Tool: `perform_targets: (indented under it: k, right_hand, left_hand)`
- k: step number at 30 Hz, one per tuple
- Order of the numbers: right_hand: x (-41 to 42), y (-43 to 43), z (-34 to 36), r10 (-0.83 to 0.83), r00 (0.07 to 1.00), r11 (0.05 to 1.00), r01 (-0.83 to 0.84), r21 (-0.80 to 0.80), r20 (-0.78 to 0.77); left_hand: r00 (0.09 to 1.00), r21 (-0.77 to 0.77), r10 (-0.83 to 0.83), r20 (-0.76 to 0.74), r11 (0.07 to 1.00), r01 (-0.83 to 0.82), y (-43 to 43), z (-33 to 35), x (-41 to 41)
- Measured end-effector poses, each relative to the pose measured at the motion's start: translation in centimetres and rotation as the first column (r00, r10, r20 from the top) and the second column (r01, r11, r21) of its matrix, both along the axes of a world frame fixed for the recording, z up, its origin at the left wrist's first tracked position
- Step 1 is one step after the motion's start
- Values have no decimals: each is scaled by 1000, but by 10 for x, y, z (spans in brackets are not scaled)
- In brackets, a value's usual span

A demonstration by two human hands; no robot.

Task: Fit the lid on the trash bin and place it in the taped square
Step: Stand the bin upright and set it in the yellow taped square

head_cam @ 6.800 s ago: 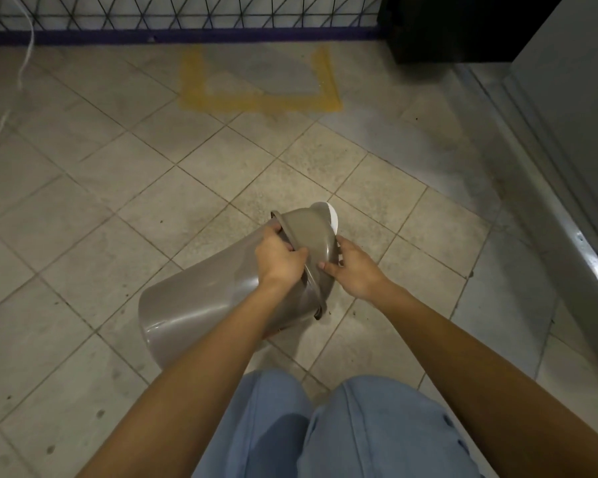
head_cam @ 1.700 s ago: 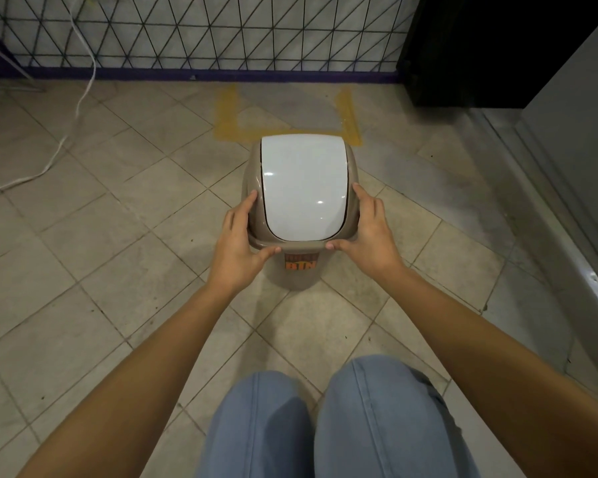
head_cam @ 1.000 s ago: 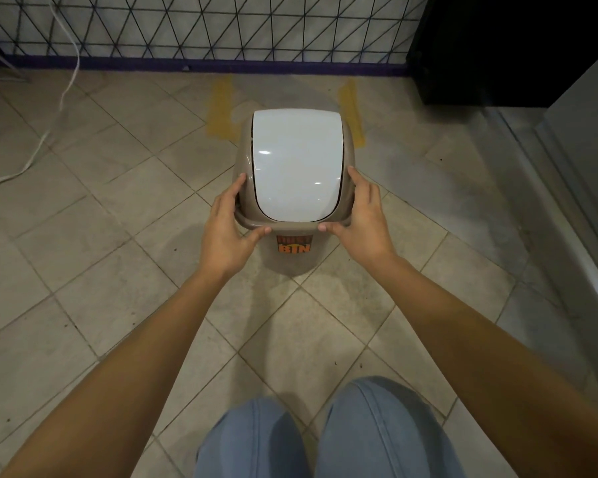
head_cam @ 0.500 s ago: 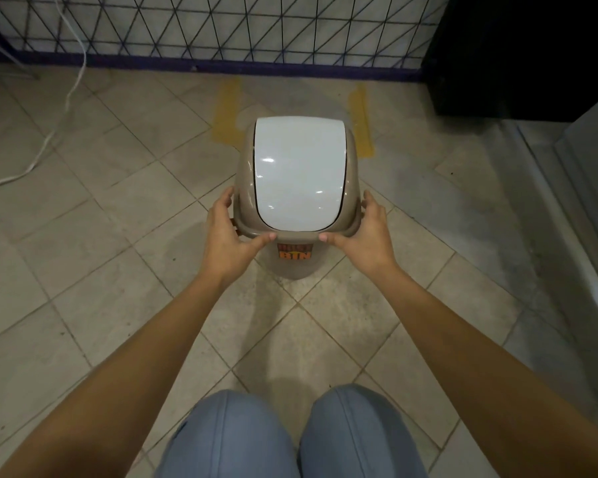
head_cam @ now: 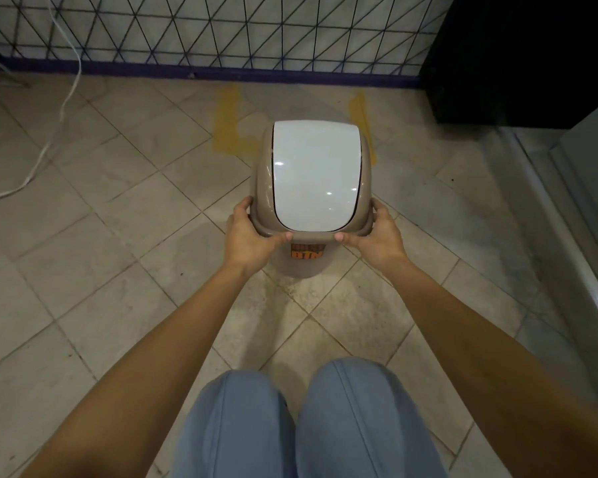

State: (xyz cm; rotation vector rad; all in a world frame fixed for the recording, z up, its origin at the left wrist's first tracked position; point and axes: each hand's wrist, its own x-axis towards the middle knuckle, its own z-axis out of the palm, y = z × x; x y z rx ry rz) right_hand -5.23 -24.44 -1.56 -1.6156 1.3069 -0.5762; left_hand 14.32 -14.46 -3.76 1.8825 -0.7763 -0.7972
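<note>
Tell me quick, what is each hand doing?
Left hand: closed on the trash bin, at the lid's rim.
Right hand: closed on the same bin's other side.

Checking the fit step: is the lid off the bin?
No, the lid sits on the bin, held by both hands.

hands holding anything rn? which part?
Yes: both grip the trash bin at its lid's near rim. Left hand on the left corner, right hand on the right corner, thumbs on top of the rim.
</note>
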Motion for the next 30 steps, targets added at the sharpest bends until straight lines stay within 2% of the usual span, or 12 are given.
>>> perform_targets:
  k: [7, 15, 22, 25, 27, 30]
  right_hand:
    - [1, -24, 0, -9, 1000, 1000, 9, 19, 11]
    - [18, -51, -7, -12, 995, 1000, 12, 3, 100]
    - [37, -85, -8, 13, 998, 1000, -13, 0, 65]
    - [42, -98, -6, 50, 998, 997, -52, -63, -36]
    - [44, -102, -5, 48, 991, 978, -72, -194, -125]
    - [48, -105, 1, 88, 985, 902, -143, -406, -151]
  left_hand:
    - [998, -5, 23, -58, 1000, -24, -25, -2, -1]
    - [998, -1, 64, -18, 998, -64, -57, 5, 11]
    - [992, 39, 121, 32, 992, -122, -83, 9, 20]
    - [979, 43, 138, 147, 988, -146, -91, 13, 24]
    - [942, 21, 140, 306, 988, -153, -92, 16, 24]
    - [849, -73, 93, 520, 995, -65, -94, 21, 24]
